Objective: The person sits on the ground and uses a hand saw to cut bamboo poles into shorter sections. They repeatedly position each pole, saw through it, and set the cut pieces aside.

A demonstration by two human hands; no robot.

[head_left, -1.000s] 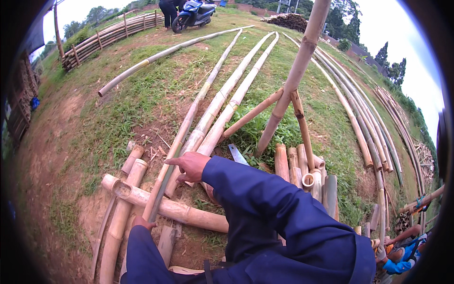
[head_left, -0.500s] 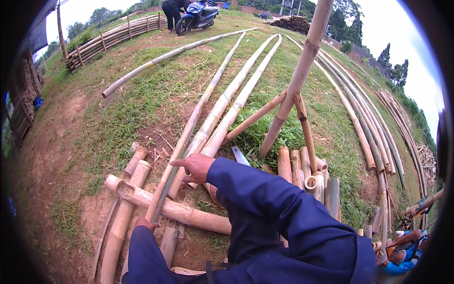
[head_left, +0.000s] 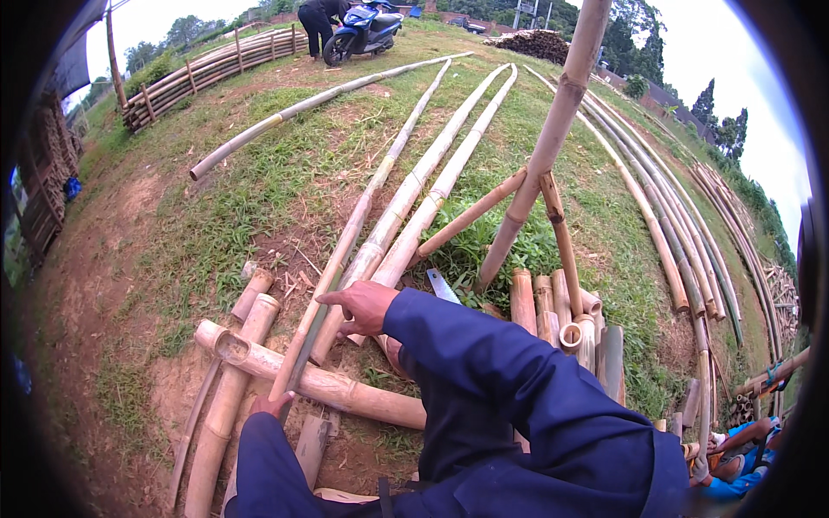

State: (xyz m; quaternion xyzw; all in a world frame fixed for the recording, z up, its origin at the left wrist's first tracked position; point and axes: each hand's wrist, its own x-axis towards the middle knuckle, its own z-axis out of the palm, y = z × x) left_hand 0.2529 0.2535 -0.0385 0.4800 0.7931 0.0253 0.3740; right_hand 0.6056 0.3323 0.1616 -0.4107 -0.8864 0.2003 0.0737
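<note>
- My right-hand fingers (head_left: 338, 300) are stretched flat, index pointing toward nine o'clock, pressing down on top of the long bamboo poles (head_left: 406, 203); open, wrapped around nothing.
- My right hand (head_left: 364, 306) sits at the near ends of those poles, which run away from me toward one o'clock across the grass (head_left: 259, 173).
- My left hand (head_left: 269, 403) is down at six o'clock from the right, fingertips curled against the near end of the thin pole (head_left: 345, 246); my sleeve hides most of it, so I cannot tell how tight the hold is.
- That thin pole rests across a thick bamboo log (head_left: 319, 380) lying crosswise, its hollow end facing nine o'clock.
- More short logs (head_left: 233, 380) lie beside it toward eight o'clock on bare dirt.
- A hand saw (head_left: 442, 285) lies in the grass at two o'clock from my right hand, close by.
- Cut bamboo stubs (head_left: 561, 315) stand bunched at three o'clock, beside a leaning pole frame (head_left: 544, 151).
- Way out at twelve o'clock, a person (head_left: 318, 19) bends beside a blue motorbike (head_left: 363, 30).
- Stacked poles (head_left: 207, 73) line the fence toward eleven o'clock.
</note>
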